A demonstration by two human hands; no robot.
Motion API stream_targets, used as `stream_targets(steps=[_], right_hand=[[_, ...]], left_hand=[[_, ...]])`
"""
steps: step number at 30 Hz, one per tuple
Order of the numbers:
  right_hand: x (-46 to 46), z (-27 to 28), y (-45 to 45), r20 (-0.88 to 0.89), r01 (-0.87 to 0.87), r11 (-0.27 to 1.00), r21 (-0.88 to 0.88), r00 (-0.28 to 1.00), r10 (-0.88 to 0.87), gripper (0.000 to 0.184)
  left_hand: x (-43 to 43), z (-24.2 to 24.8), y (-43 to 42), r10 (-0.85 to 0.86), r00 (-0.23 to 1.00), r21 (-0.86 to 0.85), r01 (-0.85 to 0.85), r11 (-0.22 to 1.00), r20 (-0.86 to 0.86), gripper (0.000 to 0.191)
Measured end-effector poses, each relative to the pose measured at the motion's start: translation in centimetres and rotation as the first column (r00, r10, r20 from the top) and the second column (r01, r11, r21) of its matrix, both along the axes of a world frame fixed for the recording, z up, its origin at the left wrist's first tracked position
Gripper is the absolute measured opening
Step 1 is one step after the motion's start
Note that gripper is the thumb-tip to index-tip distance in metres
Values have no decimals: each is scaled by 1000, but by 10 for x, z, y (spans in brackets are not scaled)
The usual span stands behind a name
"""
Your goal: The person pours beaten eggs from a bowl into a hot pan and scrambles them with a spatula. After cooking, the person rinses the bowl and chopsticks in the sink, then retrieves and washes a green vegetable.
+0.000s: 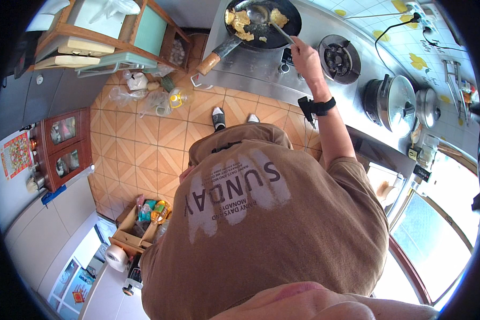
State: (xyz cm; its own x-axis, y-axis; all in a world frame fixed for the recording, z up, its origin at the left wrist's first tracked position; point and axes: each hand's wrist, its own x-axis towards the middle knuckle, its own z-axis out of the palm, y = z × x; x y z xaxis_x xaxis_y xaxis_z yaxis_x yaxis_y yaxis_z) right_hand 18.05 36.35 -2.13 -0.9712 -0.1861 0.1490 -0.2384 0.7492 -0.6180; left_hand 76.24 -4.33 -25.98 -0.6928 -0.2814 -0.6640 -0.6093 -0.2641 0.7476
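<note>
My right hand (pixel 306 58) grips the metal handle of a ladle (pixel 282 33), whose rounded head rests inside a black wok (pixel 293 20). Yellow, browned pieces of what looks like cooked egg (pixel 238 23) lie on the wok's left side, and another piece (pixel 279 18) sits to the right of the ladle head. The wok's wooden-tipped handle (pixel 209 63) points towards me over the edge of the steel stove (pixel 252 66), with nobody holding it. Of my left hand (pixel 187 174), only a sliver of skin shows beside my shirt; the rest is hidden.
A bare gas burner (pixel 339 59) lies right of the wok, and farther right stands a glass-lidded pot (pixel 400 106). Plastic bags (pixel 156 102) and an oil jug (pixel 180 98) are on the tiled floor (pixel 144 140). A wooden shelf unit (pixel 124 40) stands left of the stove.
</note>
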Motion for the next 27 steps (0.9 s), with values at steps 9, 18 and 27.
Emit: stream_targets(steps=[9, 18, 27], right_hand=[[21, -13, -26, 37, -135, 991, -15, 990, 135, 32], [-3, -7, -25, -106, 27, 988, 153, 994, -11, 26], [-2, -38, -44, 40, -110, 994, 0, 993, 110, 28]], left_hand=[[4, 2, -1, 2, 1000, 3, -2, 1000, 3, 36], [2, 9, -7, -7, 1000, 3, 7, 1000, 7, 36], [6, 16, -9, -10, 1000, 4, 10, 1000, 21, 36]])
